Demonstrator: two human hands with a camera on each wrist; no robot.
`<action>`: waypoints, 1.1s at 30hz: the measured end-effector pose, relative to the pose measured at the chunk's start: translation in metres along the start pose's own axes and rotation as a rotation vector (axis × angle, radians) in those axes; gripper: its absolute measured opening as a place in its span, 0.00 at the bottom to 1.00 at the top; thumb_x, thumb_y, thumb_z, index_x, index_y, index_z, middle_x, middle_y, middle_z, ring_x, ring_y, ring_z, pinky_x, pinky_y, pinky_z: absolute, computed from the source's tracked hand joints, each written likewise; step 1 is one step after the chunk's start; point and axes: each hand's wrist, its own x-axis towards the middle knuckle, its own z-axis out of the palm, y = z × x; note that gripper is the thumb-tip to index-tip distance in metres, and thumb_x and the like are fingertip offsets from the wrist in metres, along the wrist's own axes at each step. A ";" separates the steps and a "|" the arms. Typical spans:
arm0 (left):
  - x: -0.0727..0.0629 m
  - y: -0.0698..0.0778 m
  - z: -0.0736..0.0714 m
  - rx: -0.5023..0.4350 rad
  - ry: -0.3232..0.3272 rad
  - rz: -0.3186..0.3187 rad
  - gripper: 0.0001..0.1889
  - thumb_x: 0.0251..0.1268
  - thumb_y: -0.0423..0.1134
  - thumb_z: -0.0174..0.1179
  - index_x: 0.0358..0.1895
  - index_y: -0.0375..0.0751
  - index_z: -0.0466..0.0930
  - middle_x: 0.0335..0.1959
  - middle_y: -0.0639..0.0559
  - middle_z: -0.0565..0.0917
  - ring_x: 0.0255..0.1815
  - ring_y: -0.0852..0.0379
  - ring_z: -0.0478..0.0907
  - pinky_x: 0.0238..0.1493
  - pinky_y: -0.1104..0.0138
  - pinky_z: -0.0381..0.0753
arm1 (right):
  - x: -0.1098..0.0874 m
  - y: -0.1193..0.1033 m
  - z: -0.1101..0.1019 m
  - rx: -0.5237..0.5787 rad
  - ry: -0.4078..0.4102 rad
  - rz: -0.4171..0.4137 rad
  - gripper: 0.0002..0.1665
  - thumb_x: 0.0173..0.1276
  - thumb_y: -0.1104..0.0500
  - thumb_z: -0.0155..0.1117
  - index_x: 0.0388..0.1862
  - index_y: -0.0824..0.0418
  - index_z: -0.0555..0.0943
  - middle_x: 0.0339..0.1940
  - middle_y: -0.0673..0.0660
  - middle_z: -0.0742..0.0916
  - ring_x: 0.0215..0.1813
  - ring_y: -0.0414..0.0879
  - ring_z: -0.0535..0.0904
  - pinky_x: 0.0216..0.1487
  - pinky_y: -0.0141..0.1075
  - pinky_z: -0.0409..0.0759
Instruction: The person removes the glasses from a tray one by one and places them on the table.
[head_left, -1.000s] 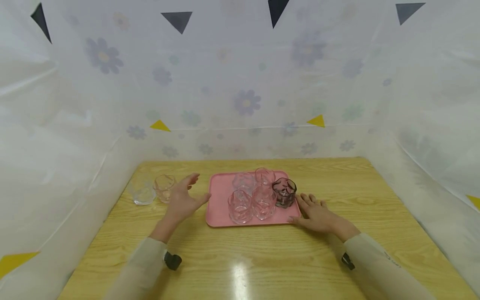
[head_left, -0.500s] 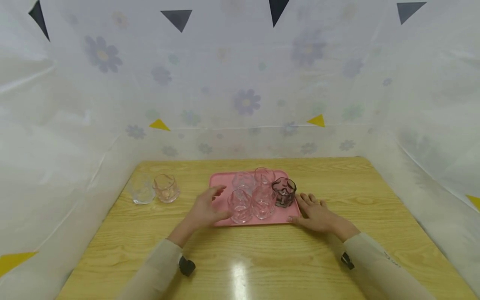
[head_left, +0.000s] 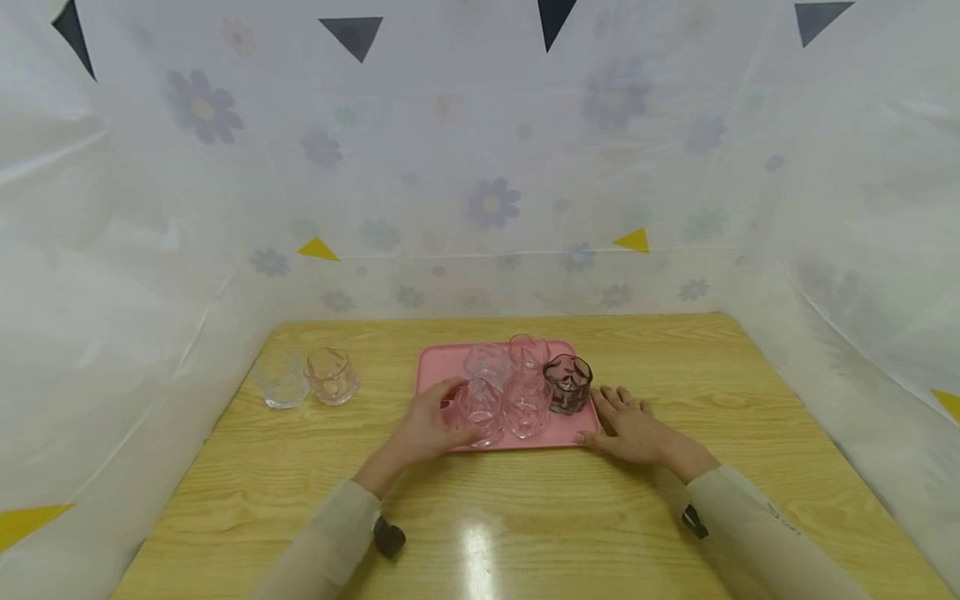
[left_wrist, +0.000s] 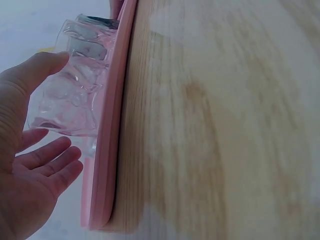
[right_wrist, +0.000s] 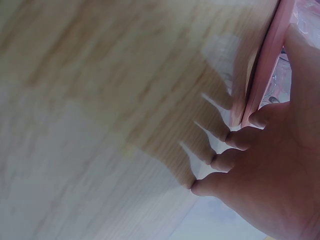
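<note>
A pink tray (head_left: 435, 361) carries several faceted glasses. Around the left side of the front-left clear glass (head_left: 480, 408) is my left hand (head_left: 429, 423); in the left wrist view its thumb overlaps the glass, while the loosely bent fingers (left_wrist: 62, 172) stand apart from it. A pinkish glass (head_left: 527, 408) is right beside that one. Behind them are a clear glass (head_left: 486, 360) and another pinkish glass (head_left: 529, 350). The dark smoky glass (head_left: 568, 385) stands at the tray's right end. My right hand (head_left: 633, 429) rests at the tray's right front corner, fingers spread and fingertips on the table.
Two more glasses stand on the wooden table (head_left: 480, 500) at the left: a clear glass (head_left: 283, 382) and a pale pink glass (head_left: 332, 377). White sheeting (head_left: 420, 183) with a flower print encloses the table's back and sides.
My left hand has moved right, from beside the pale pink glass on the table to around the front-left glass on the tray. My right hand has stayed put.
</note>
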 end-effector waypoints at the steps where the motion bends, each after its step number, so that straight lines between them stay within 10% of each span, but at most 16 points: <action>1: 0.000 0.000 0.001 -0.008 0.003 -0.006 0.47 0.52 0.46 0.84 0.75 0.36 0.71 0.70 0.39 0.80 0.67 0.45 0.79 0.70 0.49 0.80 | 0.000 0.000 0.000 -0.001 0.003 0.000 0.60 0.76 0.27 0.55 0.86 0.68 0.51 0.85 0.75 0.57 0.84 0.78 0.46 0.77 0.80 0.46; 33: -0.001 -0.003 0.021 -0.102 0.116 -0.042 0.48 0.47 0.46 0.86 0.72 0.37 0.71 0.63 0.42 0.83 0.62 0.48 0.81 0.66 0.52 0.83 | 0.001 0.000 -0.001 -0.001 -0.007 -0.004 0.60 0.76 0.27 0.56 0.86 0.68 0.52 0.85 0.76 0.57 0.84 0.79 0.46 0.76 0.81 0.46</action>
